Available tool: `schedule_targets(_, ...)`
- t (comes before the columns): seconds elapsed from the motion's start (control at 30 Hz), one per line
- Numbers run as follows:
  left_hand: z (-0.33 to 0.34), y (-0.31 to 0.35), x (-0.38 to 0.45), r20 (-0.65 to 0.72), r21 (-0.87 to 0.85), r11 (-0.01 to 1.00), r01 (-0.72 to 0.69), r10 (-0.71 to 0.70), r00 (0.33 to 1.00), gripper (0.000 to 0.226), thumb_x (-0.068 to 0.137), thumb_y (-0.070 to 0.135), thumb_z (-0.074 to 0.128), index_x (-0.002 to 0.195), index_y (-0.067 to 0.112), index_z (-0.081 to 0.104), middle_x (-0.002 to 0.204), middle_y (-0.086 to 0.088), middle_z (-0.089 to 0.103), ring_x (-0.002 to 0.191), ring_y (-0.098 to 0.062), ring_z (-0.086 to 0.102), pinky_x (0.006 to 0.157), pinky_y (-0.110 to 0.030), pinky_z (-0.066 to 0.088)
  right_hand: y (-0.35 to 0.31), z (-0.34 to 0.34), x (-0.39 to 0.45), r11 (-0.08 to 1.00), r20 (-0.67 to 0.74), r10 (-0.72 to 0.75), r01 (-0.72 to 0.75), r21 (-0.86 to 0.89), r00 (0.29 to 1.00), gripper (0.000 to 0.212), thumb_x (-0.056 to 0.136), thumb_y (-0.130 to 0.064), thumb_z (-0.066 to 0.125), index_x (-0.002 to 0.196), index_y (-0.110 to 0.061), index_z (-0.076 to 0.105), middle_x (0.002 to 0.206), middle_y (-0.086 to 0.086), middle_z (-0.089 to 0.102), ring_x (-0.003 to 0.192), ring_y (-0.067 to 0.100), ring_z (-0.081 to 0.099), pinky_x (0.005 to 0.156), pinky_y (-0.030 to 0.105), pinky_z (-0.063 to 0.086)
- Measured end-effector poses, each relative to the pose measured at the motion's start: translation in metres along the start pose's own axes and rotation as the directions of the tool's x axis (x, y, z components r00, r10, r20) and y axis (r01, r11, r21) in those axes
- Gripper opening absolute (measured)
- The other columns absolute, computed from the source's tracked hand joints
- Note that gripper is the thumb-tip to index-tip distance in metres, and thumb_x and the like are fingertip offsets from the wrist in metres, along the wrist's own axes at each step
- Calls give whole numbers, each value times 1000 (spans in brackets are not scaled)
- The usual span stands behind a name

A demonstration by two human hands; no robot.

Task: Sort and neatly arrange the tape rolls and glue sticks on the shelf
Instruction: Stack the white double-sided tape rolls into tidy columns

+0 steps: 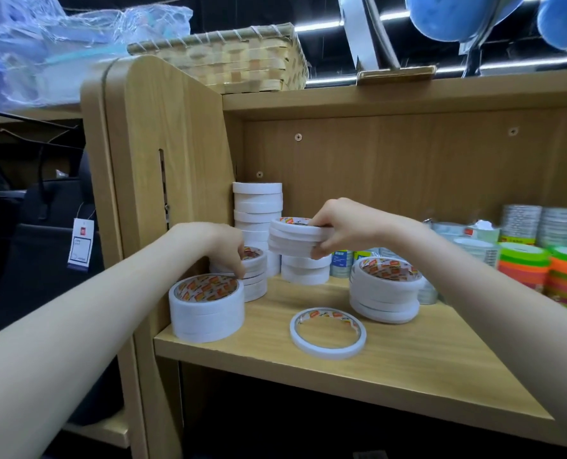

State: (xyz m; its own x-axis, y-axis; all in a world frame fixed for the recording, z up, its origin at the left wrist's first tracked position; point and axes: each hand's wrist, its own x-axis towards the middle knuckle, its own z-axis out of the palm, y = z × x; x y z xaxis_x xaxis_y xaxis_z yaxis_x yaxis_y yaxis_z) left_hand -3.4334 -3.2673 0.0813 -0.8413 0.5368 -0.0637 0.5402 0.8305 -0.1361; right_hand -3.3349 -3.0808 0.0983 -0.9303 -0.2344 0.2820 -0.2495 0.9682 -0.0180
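White tape rolls with orange-printed cores stand in stacks on the wooden shelf [391, 366]. My right hand [341, 226] grips a small stack of white rolls [292, 240], held in the air above two rolls [305, 270] resting on the shelf. My left hand [222, 243] pinches the top of a short stack [254, 273] near the shelf's left wall. A tall white stack [257, 207] rises in the back corner. Another stack [207, 308] sits at the front left, one more [384, 288] to the right, and a single thin roll [328, 332] lies flat at the front.
Neon green and orange tape rolls [547, 273] and clear tape stacks [540, 226] fill the shelf's right side. Small glue containers [341, 261] stand behind the white rolls. A woven basket [229, 58] sits on top of the shelf unit. A tagged dark bag [44, 233] hangs to the left.
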Motion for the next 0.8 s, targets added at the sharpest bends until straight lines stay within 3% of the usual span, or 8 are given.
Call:
schedule_targets(0.13,-2,0,-2,51,28,999,26,-27,998,41,84,43,60,114,15,63,90,5,56,92,-16,53,81,-28,45,1,3,2,1000,-8,10,-10,13,1000,25,75,-17,72,60,-15,52,55,-3,40,53,11,34,53,28,26)
schedule_targets(0.23,-7,-8,-9,11,-97,995,-2,3,1000,46,84,47,60,118,17,61,109,3,61,100,-15,55,91,-29,45,0,4,6,1000,-14,-1,1,22,1000,22,76,-17,71,62,-13,54,55,-3,40,52,11,34,51,24,24)
schedule_targets(0.37,-10,-18,-31,-193,-216,976,-27,-16,981,32,88,37,60,111,16,64,104,1,63,94,-14,55,80,-25,42,-8,9,28,996,-60,-41,46,76,997,17,75,-16,72,70,-4,62,60,1,42,53,11,33,51,24,24)
schedule_targets(0.5,1,-18,-51,-323,-268,962,52,-141,936,28,90,28,58,111,10,62,106,-6,65,89,-17,57,66,-23,44,-34,26,58,987,-46,-102,107,119,994,27,75,-15,72,59,-14,50,55,-4,38,55,11,34,51,26,23)
schedule_targets(0.57,7,-19,-59,-373,-300,950,86,-199,906,29,90,25,57,112,7,60,107,-9,65,93,-21,60,72,-28,48,-43,35,67,983,-32,-139,142,115,990,13,74,-16,74,78,-12,62,67,-2,49,69,17,44,56,27,28)
schedule_targets(0.63,14,-21,-63,-393,-348,933,87,-230,890,30,89,25,58,111,5,60,106,-11,65,96,-23,60,81,-33,49,-45,39,69,974,-73,-161,170,148,984,30,74,-18,75,101,-12,66,102,5,58,96,20,50,75,26,34)
schedule_targets(0.7,21,-21,-62,-405,-408,911,57,-237,883,26,88,28,60,102,6,61,99,-9,65,88,-20,59,82,-34,49,-43,40,60,960,-134,-125,154,232,983,48,74,-22,76,118,-15,59,131,7,45,123,21,38,97,23,27)
schedule_targets(0.8,29,-20,-56,-418,-491,871,27,-262,870,25,86,28,61,99,7,62,97,-13,68,79,-18,56,76,-34,49,-35,48,49,901,-111,32,19,433,993,62,76,-33,74,131,-21,46,139,4,38,125,20,42,105,30,34)
